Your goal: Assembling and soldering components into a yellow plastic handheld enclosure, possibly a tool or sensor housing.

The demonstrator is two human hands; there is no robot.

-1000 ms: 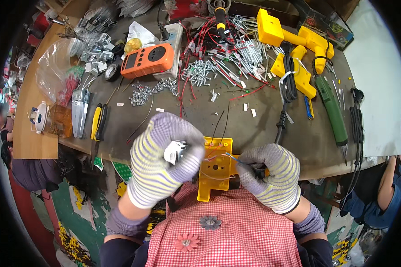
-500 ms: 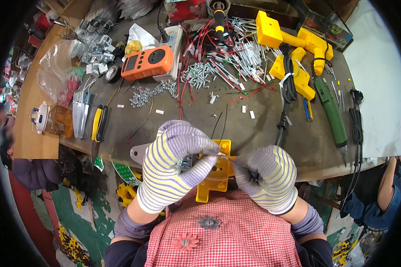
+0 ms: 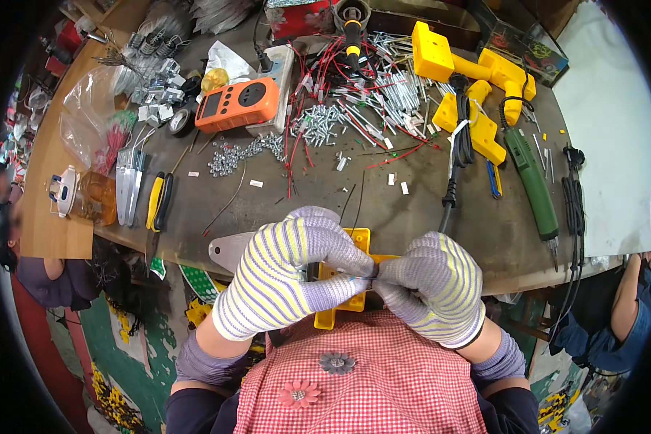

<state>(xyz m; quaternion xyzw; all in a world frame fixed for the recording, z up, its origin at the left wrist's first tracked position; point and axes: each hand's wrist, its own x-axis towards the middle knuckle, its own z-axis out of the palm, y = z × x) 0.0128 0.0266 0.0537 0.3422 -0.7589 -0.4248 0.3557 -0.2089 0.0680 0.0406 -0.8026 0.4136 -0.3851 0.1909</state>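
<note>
"Can any words or numbers be read?"

"None. The orange meter (image 3: 228, 112) has a screen (image 3: 211, 104) and dark buttons; any marks on them are too small to make out."

"And around the meter?"

"Small white slips (image 3: 256, 183) lie below it, and a green tool (image 3: 532, 173) well to its right; any print there is too small to read."

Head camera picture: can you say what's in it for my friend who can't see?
A gloved left hand and gloved right hand pinch what looks like thin wire between them, over a yellow case at the edge of a bench. Beyond lie an orange meter, loose screws and a green tool.
</note>
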